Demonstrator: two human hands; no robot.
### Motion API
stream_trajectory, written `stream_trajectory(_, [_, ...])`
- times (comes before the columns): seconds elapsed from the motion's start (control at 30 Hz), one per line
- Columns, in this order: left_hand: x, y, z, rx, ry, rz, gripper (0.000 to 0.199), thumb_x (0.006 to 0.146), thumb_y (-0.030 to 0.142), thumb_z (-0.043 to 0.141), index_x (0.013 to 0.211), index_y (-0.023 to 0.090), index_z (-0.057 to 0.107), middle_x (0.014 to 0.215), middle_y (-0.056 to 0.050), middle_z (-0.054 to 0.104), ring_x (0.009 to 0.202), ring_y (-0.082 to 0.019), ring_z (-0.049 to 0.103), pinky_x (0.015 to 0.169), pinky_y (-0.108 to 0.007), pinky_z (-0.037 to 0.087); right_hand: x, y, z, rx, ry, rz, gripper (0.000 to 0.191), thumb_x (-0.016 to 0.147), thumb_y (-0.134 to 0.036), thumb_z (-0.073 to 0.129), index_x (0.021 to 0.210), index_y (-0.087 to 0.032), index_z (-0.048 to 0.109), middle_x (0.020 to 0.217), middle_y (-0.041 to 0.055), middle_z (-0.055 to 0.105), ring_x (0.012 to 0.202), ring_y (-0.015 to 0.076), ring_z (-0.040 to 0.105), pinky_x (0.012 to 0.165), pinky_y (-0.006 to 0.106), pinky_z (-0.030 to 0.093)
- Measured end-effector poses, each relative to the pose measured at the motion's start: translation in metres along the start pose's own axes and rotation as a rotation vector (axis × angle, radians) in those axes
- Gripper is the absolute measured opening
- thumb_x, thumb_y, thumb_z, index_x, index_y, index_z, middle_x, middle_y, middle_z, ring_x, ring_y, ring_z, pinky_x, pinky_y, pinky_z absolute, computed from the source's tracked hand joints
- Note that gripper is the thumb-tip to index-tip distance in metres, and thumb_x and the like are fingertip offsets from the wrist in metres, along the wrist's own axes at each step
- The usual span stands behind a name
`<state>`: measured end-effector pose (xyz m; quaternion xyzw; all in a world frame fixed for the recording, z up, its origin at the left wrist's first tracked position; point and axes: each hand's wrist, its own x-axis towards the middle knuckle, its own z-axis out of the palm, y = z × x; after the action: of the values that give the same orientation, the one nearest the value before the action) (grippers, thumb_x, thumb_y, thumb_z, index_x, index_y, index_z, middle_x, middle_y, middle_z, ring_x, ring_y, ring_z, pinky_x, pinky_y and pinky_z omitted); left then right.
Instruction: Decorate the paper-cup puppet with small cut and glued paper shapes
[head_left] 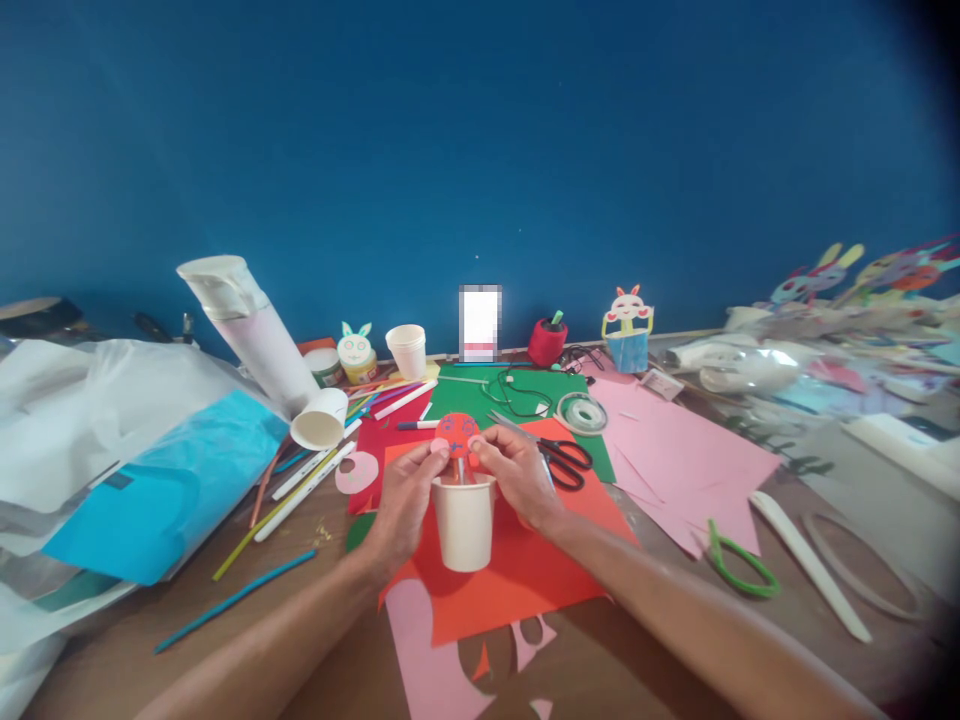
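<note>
A round red paper face (457, 434) with blue drawn features stands above the rim of a white paper cup (465, 530). My left hand (412, 480) pinches its left side, where a small pink paper piece shows by the thumb. On the other side my right hand (517, 470) is closed on the face's right edge, also with a bit of pink at the fingertips. A thin stem runs down from the face into the cup. The cup rests on an orange-red paper sheet (525, 585), and its inside is mostly hidden.
Black-handled scissors (566, 463) lie just right of my right hand, near a tape roll (582, 412). Pink sheets (675, 455) spread to the right. Markers and pipe cleaners, a tipped paper cup (321, 420) and plastic bags (150, 450) occupy the left. Behind stands a finished-looking cup figure (628, 335).
</note>
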<state>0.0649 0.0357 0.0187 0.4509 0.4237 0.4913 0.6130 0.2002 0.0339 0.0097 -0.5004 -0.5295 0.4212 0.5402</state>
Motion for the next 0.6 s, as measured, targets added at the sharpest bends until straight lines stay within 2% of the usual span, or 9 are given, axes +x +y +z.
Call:
stream_trajectory(0.23, [-0.0009, 0.0016, 0.0011, -0.074, -0.032, -0.009, 0.023, 0.07, 0.032, 0.056, 0.082, 0.014, 0.065, 0.069, -0.002, 0.065, 0.063, -0.014, 0.056, 0.06, -0.024, 0.041, -0.0006, -0.0013, 0.0002, -0.016, 0.001, 0.01, 0.021, 0.074, -0.035, 0.05, 0.065, -0.016, 0.054, 0.057, -0.0031, 0.046, 0.054, 0.009, 0.041, 0.052, 0.02, 0.033])
stream_trajectory(0.43, [-0.0003, 0.0009, 0.002, -0.085, -0.036, -0.041, 0.028, 0.07, 0.037, 0.056, 0.084, 0.014, 0.064, 0.076, -0.005, 0.066, 0.064, -0.015, 0.057, 0.061, -0.024, 0.042, -0.0003, 0.0006, 0.0009, -0.006, -0.005, 0.006, 0.021, 0.075, -0.035, 0.05, 0.065, -0.017, 0.054, 0.057, -0.003, 0.046, 0.055, 0.0093, 0.042, 0.052, 0.02, 0.034])
stream_trajectory(0.6, [0.0013, -0.0024, 0.001, -0.091, -0.066, -0.06, 0.029, 0.07, 0.037, 0.056, 0.084, 0.013, 0.064, 0.07, -0.004, 0.065, 0.06, -0.013, 0.056, 0.057, -0.023, 0.04, 0.0, 0.0023, 0.001, 0.002, -0.017, 0.009, 0.021, 0.074, -0.035, 0.05, 0.067, -0.017, 0.056, 0.058, -0.0027, 0.046, 0.054, 0.0093, 0.041, 0.051, 0.02, 0.034])
